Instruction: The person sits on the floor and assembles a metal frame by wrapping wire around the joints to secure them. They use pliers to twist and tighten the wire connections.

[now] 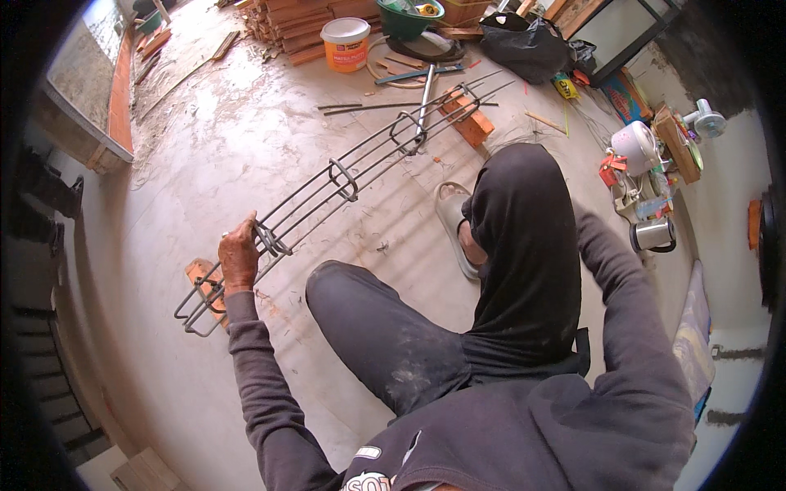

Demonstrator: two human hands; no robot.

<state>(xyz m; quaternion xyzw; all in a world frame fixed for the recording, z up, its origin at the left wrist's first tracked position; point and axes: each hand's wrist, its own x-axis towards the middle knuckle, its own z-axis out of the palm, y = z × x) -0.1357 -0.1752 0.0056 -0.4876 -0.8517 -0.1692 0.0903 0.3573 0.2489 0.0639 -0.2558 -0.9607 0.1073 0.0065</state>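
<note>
A long rebar cage (350,186) lies diagonally across the floor, its long bars joined by several bent stirrups. Its far end rests on an orange brick (473,124), and its near-left end on another brick (201,272). My left hand (239,255) is closed on the cage by a pair of stirrups close to the left end. Behind my raised right knee (524,188), my right forearm (610,254) disappears, so the right hand is hidden. A silver metal bar (426,100) stretches over the far part of the cage.
Loose rods (360,107) lie beyond the cage. Farther back are an orange bucket (345,51), stacked wooden strips (282,24), a green basin (408,20) and a black bag (524,45). At right stand a white pot (634,147) and a metal kettle (652,235).
</note>
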